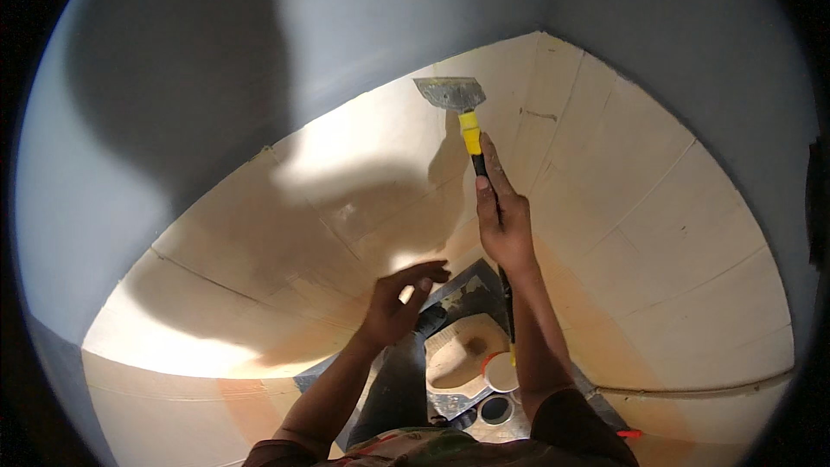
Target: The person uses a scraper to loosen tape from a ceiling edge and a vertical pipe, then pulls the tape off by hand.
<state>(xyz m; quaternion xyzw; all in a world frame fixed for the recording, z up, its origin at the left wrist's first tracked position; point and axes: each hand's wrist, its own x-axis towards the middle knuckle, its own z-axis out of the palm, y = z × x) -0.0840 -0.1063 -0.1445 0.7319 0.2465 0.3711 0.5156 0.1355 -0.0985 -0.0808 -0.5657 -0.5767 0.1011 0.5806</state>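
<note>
A scraper with a wide grey blade (pixel 451 93) and a long black and yellow handle is in my right hand (pixel 506 218). Its blade points up toward the pale tiled wall (pixel 622 182), near the top edge of the tiles; whether it touches them I cannot tell. My fingers wrap round the black part, and one finger stretches along the handle below its yellow collar (pixel 469 131). Lower and to the left, my left hand (pixel 396 304) hangs in the air with fingers bent and a gap beside the thumb, holding nothing.
Above the tiles runs a grey-blue painted wall (pixel 389 17) with a large shadow on it. Down on the dark floor (pixel 475 290) is a beige basin-like fixture (pixel 462 329). Next to it stand a round white container with an orange rim (pixel 501 372) and a dark-topped round one (pixel 496 410).
</note>
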